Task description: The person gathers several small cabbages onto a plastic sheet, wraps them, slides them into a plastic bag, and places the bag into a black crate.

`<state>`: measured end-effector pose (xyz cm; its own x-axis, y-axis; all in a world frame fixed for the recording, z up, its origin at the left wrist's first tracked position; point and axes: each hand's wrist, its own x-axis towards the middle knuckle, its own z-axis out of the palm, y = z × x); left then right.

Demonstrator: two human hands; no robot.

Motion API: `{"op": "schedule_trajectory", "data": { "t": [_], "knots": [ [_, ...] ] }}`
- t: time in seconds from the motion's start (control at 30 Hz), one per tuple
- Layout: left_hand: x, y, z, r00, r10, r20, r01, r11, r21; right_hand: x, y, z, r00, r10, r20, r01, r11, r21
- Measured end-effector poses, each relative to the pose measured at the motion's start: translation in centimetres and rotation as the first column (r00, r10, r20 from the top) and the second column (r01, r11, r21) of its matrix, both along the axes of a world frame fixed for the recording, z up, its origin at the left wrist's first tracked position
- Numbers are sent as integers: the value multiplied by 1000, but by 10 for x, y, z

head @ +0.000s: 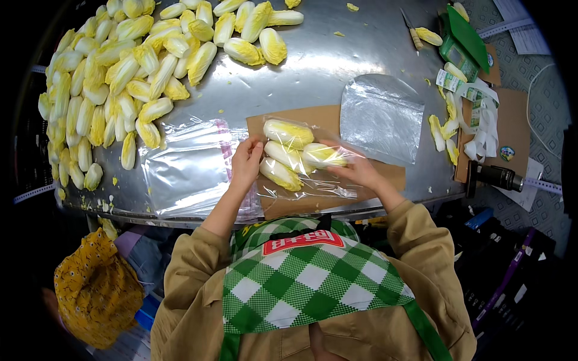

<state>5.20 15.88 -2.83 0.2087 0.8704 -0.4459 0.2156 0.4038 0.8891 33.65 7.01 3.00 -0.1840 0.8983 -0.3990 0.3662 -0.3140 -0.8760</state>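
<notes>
Several baby napa cabbages (pixel 289 134) lie inside a clear plastic bag (pixel 336 192) in front of me, on a sheet of brown cardboard (pixel 293 205). My left hand (pixel 246 160) holds the bag's left edge between thumb and curled fingers. Around the bag's right part, my right hand (pixel 356 169) has its fingers and thumb spread to either side of a cabbage. Glare on the film partly hides the right fingertips. A stack of flat clear bags (pixel 185 173) lies left of the cardboard.
Loose baby napa cabbages (pixel 122 81) are heaped at the left of the metal table (pixel 311 67). A bare plastic sheet (pixel 381 117) lies at right. Beyond are a knife (pixel 413 34), green scale (pixel 460 49), label strips (pixel 483 122) and black cylindrical device (pixel 499 176). Yellow patterned cloth (pixel 97 293) shows lower left.
</notes>
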Motion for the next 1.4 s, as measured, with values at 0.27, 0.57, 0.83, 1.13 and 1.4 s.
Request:
{"op": "schedule_trajectory", "data": {
  "t": [0.27,0.57,0.83,1.13,1.4],
  "knots": [
    [-14,-9,11,986,-158,-43,154,984,-89,13,4,6,883,-98,-458,-215,785,-581],
    [-14,-8,8,983,-174,52,177,982,-68,-3,-5,3,987,157,-22,-152,901,-407],
    [-10,-4,14,987,-153,47,159,975,-157,-28,-13,-28,923,-5,384,-138,928,345],
    [-14,19,9,921,-302,-245,296,953,-61,-37,14,-12,943,155,294,-285,833,474],
    [-17,11,15,981,-169,-100,148,971,-188,-53,8,-16,886,187,423,-389,797,463]
  ]
}}
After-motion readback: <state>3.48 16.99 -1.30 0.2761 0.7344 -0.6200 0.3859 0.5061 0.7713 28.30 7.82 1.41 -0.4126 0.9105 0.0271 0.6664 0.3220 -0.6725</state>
